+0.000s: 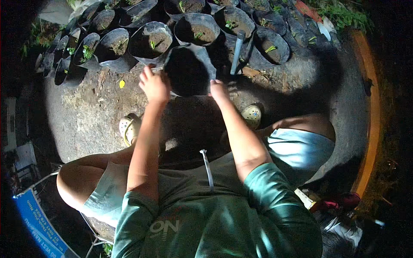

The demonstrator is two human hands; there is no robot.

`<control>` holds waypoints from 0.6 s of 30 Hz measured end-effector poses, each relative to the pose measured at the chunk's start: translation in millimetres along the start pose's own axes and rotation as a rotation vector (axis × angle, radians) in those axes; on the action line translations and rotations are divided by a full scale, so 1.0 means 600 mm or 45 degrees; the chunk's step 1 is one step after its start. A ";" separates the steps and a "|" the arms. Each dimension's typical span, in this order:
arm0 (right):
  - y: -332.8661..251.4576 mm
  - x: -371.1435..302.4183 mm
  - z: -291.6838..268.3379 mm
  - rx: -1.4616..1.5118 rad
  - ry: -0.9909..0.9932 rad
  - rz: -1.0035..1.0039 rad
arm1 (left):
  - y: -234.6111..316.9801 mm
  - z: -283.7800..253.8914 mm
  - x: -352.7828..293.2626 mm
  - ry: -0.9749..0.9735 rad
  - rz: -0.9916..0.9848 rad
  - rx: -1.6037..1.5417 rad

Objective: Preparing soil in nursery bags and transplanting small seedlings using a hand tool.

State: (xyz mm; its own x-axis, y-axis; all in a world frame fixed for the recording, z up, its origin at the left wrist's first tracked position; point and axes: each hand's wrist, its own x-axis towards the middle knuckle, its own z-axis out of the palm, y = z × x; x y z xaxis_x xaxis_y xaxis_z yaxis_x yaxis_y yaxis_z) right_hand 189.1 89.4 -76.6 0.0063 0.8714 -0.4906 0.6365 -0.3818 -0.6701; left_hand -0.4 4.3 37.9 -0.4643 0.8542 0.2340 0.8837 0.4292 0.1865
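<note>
A black plastic grow bag (208, 59) stands in front of me with its wide mouth toward me and its inside in deep shadow. My left hand (155, 87) is at the bag's left side, some fingers spread outward and the thumb side against the plastic, where the grip is partly hidden. At the right side, my right hand (218, 90) pinches the bag's rim. Just beyond it is a row of soil-filled grow bags (195, 30) with small green seedlings. A grey tube or handle (237, 52) stands upright to the right of my bag.
More planted bags (112, 45) curve away at the left. A yellow leaf (122, 84) lies on the rough concrete ground (86, 109). My feet are in pale clogs (251, 116) close to the bag. An orange curb (371, 107) runs along the right, and a blue banner (41, 223) is at lower left.
</note>
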 end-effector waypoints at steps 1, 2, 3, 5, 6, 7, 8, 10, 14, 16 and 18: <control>-0.013 -0.011 0.009 0.093 -0.065 -0.097 | -0.025 0.005 0.008 -0.101 -0.121 0.049; -0.037 -0.027 0.022 0.131 -0.081 -0.128 | -0.060 0.012 0.013 -0.169 -0.171 0.043; -0.064 -0.048 0.036 0.089 -0.041 -0.373 | -0.103 0.019 0.012 -0.192 -0.436 -0.102; -0.113 -0.102 0.058 -0.119 0.001 -0.590 | -0.178 0.046 0.003 -0.245 -0.672 -0.088; -0.129 -0.132 0.068 -0.221 -0.011 -0.653 | -0.206 0.062 -0.003 -0.277 -0.667 0.121; -0.140 -0.160 0.080 -0.282 -0.006 -0.599 | -0.228 0.078 -0.008 -0.227 -0.724 0.075; -0.153 -0.177 0.090 -0.305 -0.010 -0.653 | -0.242 0.089 -0.012 -0.240 -0.728 0.060; -0.160 -0.182 0.095 -0.299 0.039 -0.636 | -0.249 0.094 -0.018 -0.217 -0.757 -0.014; -0.110 -0.102 0.051 -0.218 0.078 -0.470 | -0.167 0.053 -0.005 -0.232 -0.453 -0.001; -0.066 -0.048 0.003 0.094 -0.038 -0.225 | -0.086 0.031 0.009 -0.091 -0.016 -0.011; -0.044 -0.013 -0.020 -0.306 0.060 -0.094 | -0.015 0.014 -0.001 0.018 0.145 0.074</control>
State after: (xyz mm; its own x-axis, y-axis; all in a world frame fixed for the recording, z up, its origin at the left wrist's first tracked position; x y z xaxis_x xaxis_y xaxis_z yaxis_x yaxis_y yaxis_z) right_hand 181.2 96.2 -48.2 -0.0142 0.9098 -0.4149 0.8016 -0.2377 -0.5486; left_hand -7.8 2.3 27.9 -0.3609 0.8944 0.2641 0.9326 0.3460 0.1027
